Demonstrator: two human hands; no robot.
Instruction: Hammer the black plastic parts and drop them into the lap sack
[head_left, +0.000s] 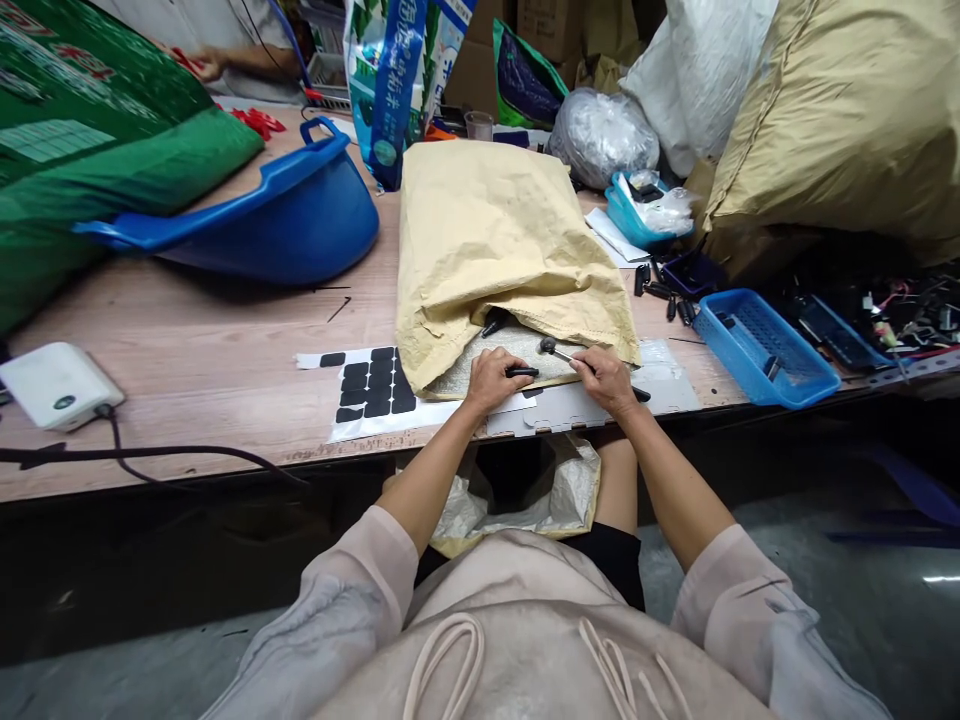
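"Before we leave the centre, what is noted at the small black piece?"

"Located over the silvery lining at the open mouth of the yellow bag, near the front edge of the table. Left hand: thumb and fingers pinch the piece, one end projecting to the right."

"And the tool?"

"Round dark head, thin metal shank. Right hand: fingers closed round it, head pointing left, just beyond the black piece and apart from it. Whether the head touches the lining, I cannot tell."

"Other contents of the bag?"

"One more dark item shows under the flap; details unclear."

"Immediate surroundings?"

"Left, a white sheet of black stickers, partly covered by the bag. Right, a blue basket with dark pieces inside."

"Further out?"

"A blue basin stands left of the bag, beside a green sack. Beyond, another person's hand shows; its grip cannot be made out."
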